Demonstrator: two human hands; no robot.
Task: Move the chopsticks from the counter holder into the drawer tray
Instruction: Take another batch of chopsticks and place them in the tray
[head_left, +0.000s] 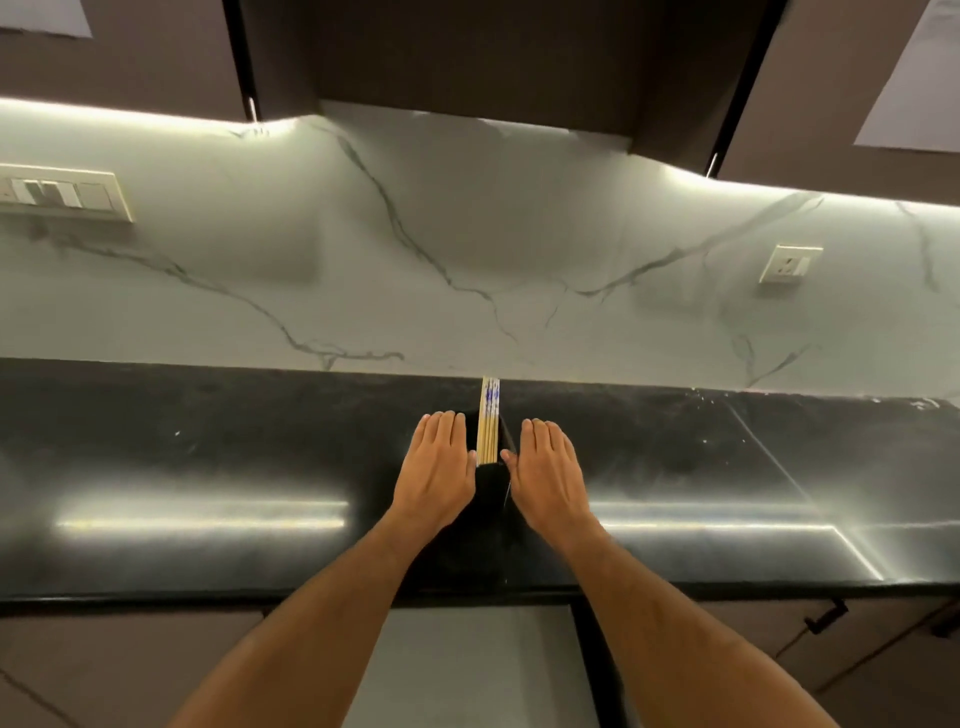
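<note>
A bundle of pale wooden chopsticks with blue-patterned tops stands in a black holder on the black counter. My left hand lies flat against the holder's left side, fingers straight and together. On the holder's right side my right hand mirrors it. Both thumbs rest near the holder's rim, just under the chopsticks. Neither hand touches the chopsticks. The holder's lower body is hard to make out against the dark counter. No drawer tray is in view.
A marble backsplash rises behind the counter, with a switch panel at the left and a socket at the right. Dark upper cabinets hang overhead. Below the counter edge are cabinet fronts and a dark handle at the right.
</note>
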